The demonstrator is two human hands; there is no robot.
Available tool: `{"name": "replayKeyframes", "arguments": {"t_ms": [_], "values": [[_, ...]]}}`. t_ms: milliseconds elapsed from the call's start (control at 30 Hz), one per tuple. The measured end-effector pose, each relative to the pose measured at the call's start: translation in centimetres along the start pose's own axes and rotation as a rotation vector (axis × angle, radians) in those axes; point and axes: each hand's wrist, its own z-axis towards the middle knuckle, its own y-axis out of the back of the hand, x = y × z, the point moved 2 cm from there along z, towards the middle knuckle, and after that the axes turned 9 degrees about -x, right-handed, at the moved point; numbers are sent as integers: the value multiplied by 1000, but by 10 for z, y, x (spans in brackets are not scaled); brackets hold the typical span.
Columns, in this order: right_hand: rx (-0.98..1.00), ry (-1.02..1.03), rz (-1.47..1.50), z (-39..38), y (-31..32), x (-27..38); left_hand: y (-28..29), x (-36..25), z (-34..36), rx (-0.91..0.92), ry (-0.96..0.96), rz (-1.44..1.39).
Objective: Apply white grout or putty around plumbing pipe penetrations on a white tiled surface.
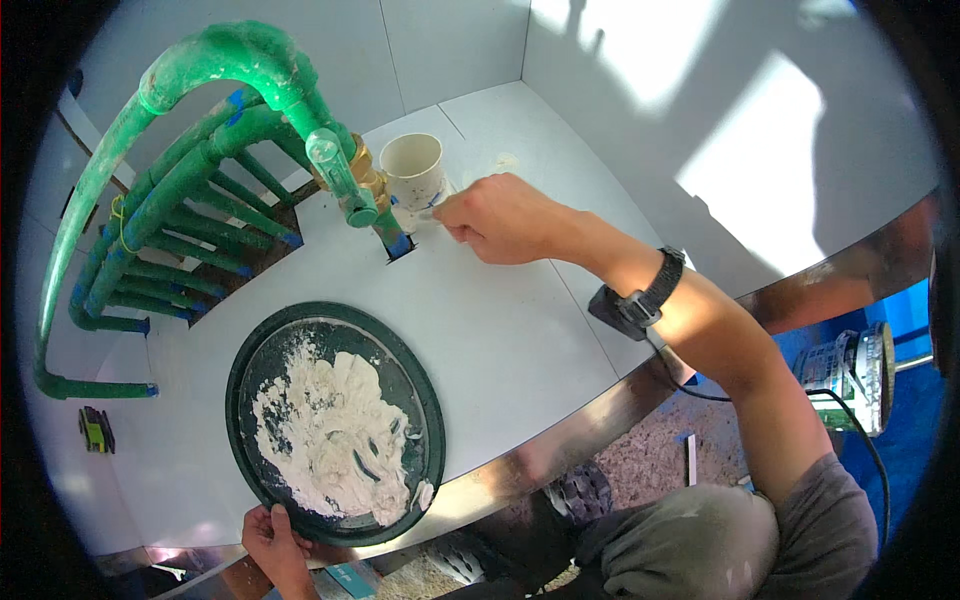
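Observation:
A round dark tray (pixel 434 410) lies near the front edge of the white tiled surface, spread with a lumpy whitish paste (pixel 345 435). My left hand (pixel 272 545) pinches the tray's near-left rim, thumb on top. Farther off, my right hand (pixel 508 220) is closed, its fingertips down by the base of an off-white cup (pixel 412 170). Something small and pale shows at those fingertips, but I cannot make out what it is. Right beside the cup, a green pipe with a valve handle (pixel 340 175) and brass fitting goes into a square cutout.
Several green pipes (pixel 190 225) rise from a long slot at the left. A small green-and-black tool (pixel 96 430) sits at the far left. Grey wall panels (pixel 650 180) stand behind. Below the front edge, a paint-smeared bucket (pixel 850 375) stands at the right; a black cable runs from my right wrist.

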Motion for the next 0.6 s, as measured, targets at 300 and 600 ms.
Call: {"name": "replayKeyframes", "arguments": {"t_ms": [300,600], "values": [[-86,-8,542,48,-38,-15,-1,5,1,-19,20,-11],[-5,-151,359,7,-27,20,-3,-4,-3,-35,70,-21]]}}
